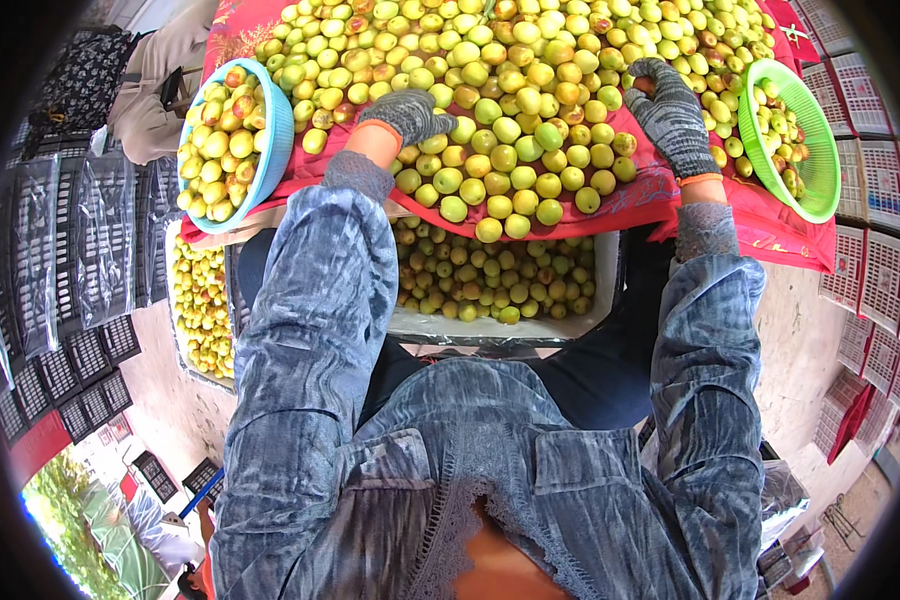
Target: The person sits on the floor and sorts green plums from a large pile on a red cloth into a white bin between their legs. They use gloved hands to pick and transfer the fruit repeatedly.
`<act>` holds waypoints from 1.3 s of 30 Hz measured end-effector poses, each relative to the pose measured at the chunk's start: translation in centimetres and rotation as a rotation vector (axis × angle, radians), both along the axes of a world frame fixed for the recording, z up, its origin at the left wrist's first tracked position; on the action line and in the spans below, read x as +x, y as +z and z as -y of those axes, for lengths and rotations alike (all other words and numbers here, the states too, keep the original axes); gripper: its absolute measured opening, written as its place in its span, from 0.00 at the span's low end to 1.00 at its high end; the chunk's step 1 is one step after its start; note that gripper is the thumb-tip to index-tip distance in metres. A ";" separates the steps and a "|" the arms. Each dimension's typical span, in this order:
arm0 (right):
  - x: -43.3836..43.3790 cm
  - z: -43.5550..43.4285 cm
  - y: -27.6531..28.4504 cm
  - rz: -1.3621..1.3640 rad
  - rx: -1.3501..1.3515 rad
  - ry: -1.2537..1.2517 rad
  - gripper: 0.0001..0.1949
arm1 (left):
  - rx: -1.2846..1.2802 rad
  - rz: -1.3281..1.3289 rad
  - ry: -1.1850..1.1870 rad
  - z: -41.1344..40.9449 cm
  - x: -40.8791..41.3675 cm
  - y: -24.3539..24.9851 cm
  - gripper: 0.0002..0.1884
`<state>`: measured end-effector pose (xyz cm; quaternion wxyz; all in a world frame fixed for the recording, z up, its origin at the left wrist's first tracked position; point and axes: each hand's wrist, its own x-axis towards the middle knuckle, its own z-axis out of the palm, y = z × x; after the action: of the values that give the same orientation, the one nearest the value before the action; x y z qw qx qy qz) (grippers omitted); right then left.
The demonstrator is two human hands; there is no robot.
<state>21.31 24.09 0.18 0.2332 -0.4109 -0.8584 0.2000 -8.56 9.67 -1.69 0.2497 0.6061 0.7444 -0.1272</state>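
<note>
Green and reddish jujube fruits (525,97) lie heaped on a table covered with a red cloth (630,199). My left hand (409,118), in a grey knit glove, rests among the fruits at the heap's near left; whether it grips one is hidden. My right hand (667,112), gloved alike, is at the heap's right side with its fingers curled round a reddish jujube (644,86). A blue plastic basket (276,142) full of jujubes tilts left of my left hand. Right of my right hand a green plastic basket (821,165) holds fewer fruits.
Below the table edge, a lined crate (607,277) of jujubes stands between my knees. Another crate (176,330) of fruit is at the left. Black crates (37,247) and pale crates (881,176) are stacked at the sides. Another person (154,90) sits at the upper left.
</note>
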 end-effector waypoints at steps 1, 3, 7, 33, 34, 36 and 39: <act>-0.1 0.1 0.0 0.011 0.002 -0.010 0.16 | 0.045 0.000 -0.034 0.2 0.2 0.0 0.31; -0.2 0.2 0.0 -0.008 -0.045 0.003 0.16 | 0.151 0.075 -0.024 0.7 0.6 -0.1 0.30; 0.0 -0.3 -0.4 0.063 -0.080 -0.014 0.15 | 0.364 0.167 0.077 1.9 0.8 -0.2 0.27; -6.1 1.1 0.3 0.227 -0.063 0.018 0.20 | 1.281 0.753 0.944 12.5 -9.1 7.3 0.19; -5.9 1.1 0.3 0.256 -0.055 0.002 0.21 | 1.204 0.527 0.930 13.7 -11.0 8.1 0.18; -5.2 0.9 0.2 0.266 -0.065 0.017 0.21 | 1.055 0.011 0.707 15.0 -13.5 8.7 0.21; -4.4 0.5 -0.3 0.235 -0.061 0.011 0.22 | 0.897 -0.217 0.621 16.1 -15.5 8.4 0.21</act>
<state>16.91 23.57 -0.11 0.1175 -0.4336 -0.8756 0.1778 -24.10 -6.47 6.73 -0.0853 0.3887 0.8906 0.2200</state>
